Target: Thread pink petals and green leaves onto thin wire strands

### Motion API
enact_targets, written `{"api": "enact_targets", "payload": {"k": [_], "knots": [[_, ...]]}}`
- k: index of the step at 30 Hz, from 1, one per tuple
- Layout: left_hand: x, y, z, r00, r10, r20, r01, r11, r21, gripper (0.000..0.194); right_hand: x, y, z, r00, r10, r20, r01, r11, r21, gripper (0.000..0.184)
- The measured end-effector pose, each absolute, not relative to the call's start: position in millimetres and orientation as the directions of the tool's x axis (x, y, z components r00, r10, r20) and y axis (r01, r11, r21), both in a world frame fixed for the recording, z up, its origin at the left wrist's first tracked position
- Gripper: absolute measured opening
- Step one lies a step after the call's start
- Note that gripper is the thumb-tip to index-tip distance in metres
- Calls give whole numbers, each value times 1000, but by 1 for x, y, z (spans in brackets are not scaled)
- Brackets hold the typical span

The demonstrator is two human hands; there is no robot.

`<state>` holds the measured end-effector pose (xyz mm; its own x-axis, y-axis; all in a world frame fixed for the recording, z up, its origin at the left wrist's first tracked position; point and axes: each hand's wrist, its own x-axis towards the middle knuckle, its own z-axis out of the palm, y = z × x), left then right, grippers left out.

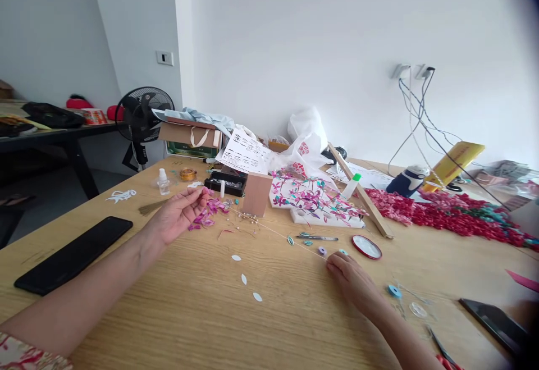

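A thin pale thread [280,231] stretches slantwise over the table between my two hands. My left hand [182,213] is raised, thumb and fingertips pinched together at the thread's far end. My right hand [351,280] rests low on the table, its fingers closed on the near end. Just behind my left fingers lie purple-pink petals [213,210]. Beside my right fingers are a lilac thread spool [322,251] and a small teal one, partly covered. Three pale leaf-shaped pieces, one a white paper leaf [243,279], lie between the hands.
Wire-stemmed purple flowers [311,196] lie on white foam behind a pen [318,237]. A wooden block [257,195] stands mid-table. At right are a wooden bar [364,199], red-rimmed round dish [366,247], scissors [442,350] and phone [494,322]. A black phone [76,255] lies left.
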<state>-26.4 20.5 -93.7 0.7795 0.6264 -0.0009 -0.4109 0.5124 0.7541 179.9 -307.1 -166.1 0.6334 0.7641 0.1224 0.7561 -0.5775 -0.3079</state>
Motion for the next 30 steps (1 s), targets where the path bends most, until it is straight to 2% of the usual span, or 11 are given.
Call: {"api": "enact_targets", "payload": {"k": [6,12,17,30], "knots": [[-28,23,-96,778,628,-25,-397,522,755,21,179,-306,-164,644,757,107,746,-592,-305,31],[-27,26,-99,776,631,-22,-408,527,745,21,184,-307,-166,657,744,124,734,-592,-333,23],[-26,28,-101,770,637,-31,-406,527,746,21,188,-310,-170,646,759,79,734,-590,-336,27],[-30,44,-98,746,665,38,-462,476,748,19,188,-308,-169,660,747,83,732,-614,-295,32]]}}
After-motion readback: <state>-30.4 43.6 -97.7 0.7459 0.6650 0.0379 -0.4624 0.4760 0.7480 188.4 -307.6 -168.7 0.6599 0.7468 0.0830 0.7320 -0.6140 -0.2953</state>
